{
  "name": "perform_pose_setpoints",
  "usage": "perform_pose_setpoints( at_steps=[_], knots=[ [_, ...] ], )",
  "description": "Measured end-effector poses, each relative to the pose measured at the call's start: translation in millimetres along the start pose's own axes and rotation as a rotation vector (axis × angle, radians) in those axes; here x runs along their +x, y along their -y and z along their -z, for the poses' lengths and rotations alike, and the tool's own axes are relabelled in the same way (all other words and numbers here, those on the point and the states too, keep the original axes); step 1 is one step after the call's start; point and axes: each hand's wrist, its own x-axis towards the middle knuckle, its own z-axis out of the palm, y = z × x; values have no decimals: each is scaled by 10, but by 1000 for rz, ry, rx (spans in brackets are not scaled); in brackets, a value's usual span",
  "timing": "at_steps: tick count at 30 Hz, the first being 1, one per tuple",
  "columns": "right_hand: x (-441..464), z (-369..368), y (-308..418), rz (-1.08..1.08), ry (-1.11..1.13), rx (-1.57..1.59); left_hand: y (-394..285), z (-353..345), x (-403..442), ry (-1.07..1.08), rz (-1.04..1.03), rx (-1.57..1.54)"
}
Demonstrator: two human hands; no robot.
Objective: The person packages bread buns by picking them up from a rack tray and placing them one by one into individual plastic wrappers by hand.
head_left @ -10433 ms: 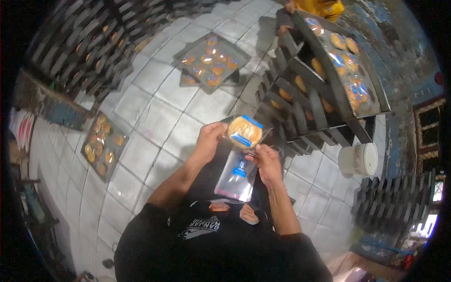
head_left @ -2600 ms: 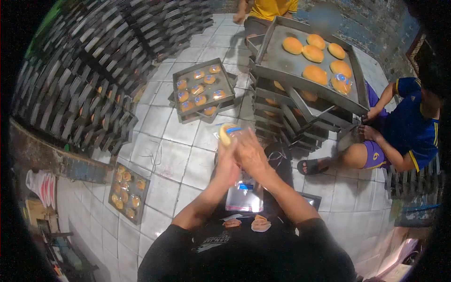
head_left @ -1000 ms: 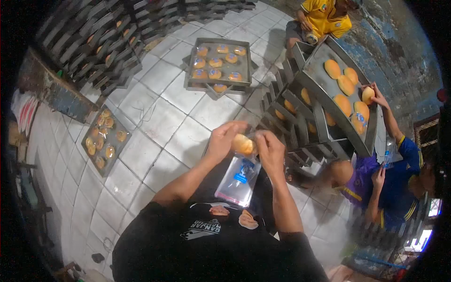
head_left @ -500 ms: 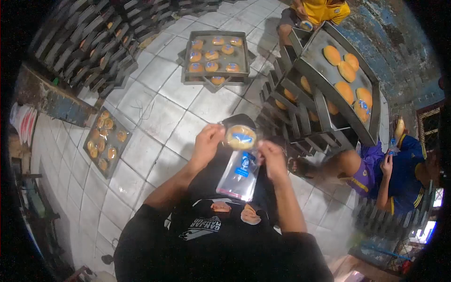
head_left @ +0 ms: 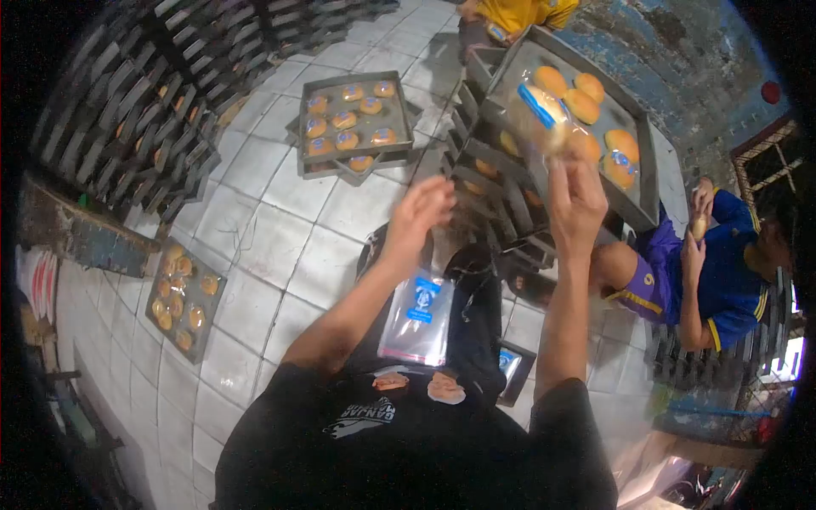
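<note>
Resting packet: a stack of clear bags (head_left: 416, 327) lies on the lap, below and between the hands, probably so that either can reach it.
Left hand: open, fingers loosely curled and blurred (head_left: 418, 219), holding nothing visible, above the lap.
Right hand: raised, pinching a wrapper near its lower end (head_left: 576, 208); this grip likely spares the bread from squeezing.
Bagged bun: in clear film with a blue band (head_left: 544, 110), tilted above the right fingertips, seen over the raised tray; whether it touches the tray cannot be told.
Small tray: its dark rim (head_left: 520, 374) shows low, beside the lap, left of the right forearm.
Raised tray: tops a crosswise stack beyond the right hand (head_left: 614, 117); its upright walls leave the top as the open side. Loose buns (head_left: 582, 106) crowd one side, near a wrapped one (head_left: 621, 172).
Co-worker in blue: seated right of the right hand (head_left: 731, 280), a knee near that forearm, narrowing sideways room.
Left tray: on the floor (head_left: 213, 311), well left of the left hand, holding wrapped buns.
Far tray: beyond the left hand (head_left: 393, 110), wrapped buns spaced apart.
Floor: tiles (head_left: 263, 223) run between these two trays, giving the left hand wider room.
</note>
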Motion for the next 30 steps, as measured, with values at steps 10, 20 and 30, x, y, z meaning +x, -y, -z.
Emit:
perform_pose_setpoints(
  at_steps=[10, 20, 30],
  knots=[
    [-1817, -554, -240, 65, 622, -127, 218, 772, -1093, 246, -466, 1608],
    [-920, 37, 244, 97, 864, 161, 283, 766, -1007, 276, -189, 1092],
    [1743, 362, -1974, 36, 418, -569, 295, 924, -926, -185, 294, 209]
  ],
)
